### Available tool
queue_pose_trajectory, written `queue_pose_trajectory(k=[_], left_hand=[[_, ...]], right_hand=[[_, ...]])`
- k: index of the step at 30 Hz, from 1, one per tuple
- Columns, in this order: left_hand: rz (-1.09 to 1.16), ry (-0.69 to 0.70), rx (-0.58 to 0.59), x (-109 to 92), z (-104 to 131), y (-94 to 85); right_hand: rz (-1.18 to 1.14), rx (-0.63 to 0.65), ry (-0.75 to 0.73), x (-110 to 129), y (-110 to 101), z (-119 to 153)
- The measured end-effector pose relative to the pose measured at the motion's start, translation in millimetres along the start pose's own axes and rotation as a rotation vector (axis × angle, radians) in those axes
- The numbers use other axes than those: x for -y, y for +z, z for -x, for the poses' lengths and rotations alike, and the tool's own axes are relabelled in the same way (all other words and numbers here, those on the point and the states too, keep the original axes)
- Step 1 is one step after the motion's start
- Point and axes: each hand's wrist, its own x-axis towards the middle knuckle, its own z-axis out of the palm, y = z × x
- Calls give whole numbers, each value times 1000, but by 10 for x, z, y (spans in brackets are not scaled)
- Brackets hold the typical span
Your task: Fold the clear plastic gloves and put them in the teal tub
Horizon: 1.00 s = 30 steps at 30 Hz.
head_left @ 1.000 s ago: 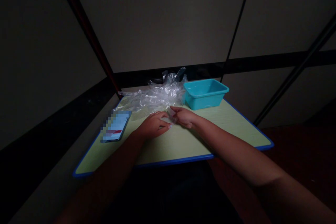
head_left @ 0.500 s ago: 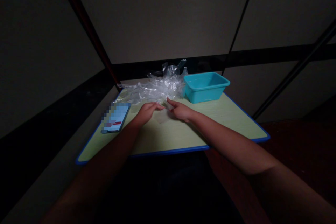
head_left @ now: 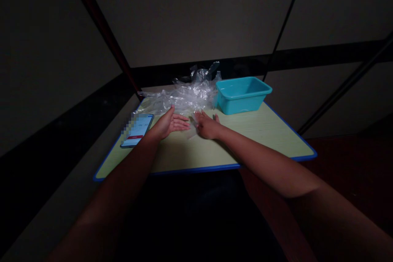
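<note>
- Bare left hand [head_left: 172, 123], fingers stretched toward a small clear plastic piece [head_left: 192, 131].
- Bare right hand [head_left: 209, 126], back upward, over that piece.
- Behind both, a crumpled heap of shiny transparent plastic [head_left: 187, 97].
- Just right of it, a turquoise rectangular plastic tub [head_left: 242, 104].
- Left, a flat lit phone [head_left: 140, 129].
- Beneath, a blue-edged yellow-green counter [head_left: 265, 129].

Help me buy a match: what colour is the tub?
The plastic tub is turquoise; head view shows it.

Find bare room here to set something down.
Bare table lies between the turquoise tub, right forearm and right edge; also between that and the left forearm, beside the near edge. Crowded: left and back, with phone and crumpled plastic.
</note>
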Motion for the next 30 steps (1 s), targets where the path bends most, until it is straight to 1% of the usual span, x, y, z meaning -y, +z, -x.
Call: queue_pose_trajectory(k=[2, 4, 5, 6, 7, 9, 11, 15, 20, 22, 27, 30], left_hand=[[-28, 43, -86, 6, -7, -3], [-72, 80, -235, 3, -4, -8], [-88, 80, -295, -2, 1, -12], [-97, 61, -329, -7, 7, -18], [-100, 30, -335, -10, 14, -25], [-100, -30, -299, -13, 25, -40], [-95, -57, -269, -7, 28, -53], [-83, -58, -275, 3, 14, -51], [-108, -53, -330, -8, 7, 1], [-171, -25, -359, -5, 6, 22], [-491, 153, -481, 27, 1, 14], [-550, 228, -506, 36, -2, -28]], right_hand=[[32, -36, -16, 22, 22, 2], [54, -60, -39, 34, 35, 11], [61, -66, -49, 36, 40, 17], [67, -70, -56, 36, 44, 23], [73, -76, -63, 34, 49, 28], [85, -93, -82, 30, 63, 34], [98, -111, -115, 36, 81, 37], [136, -113, -182, 92, 105, 50], [187, -55, -270, 160, 108, 68], [201, -32, -299, 155, 118, 61], [174, 13, -324, 111, 139, 33], [126, 15, -306, 107, 108, 23]])
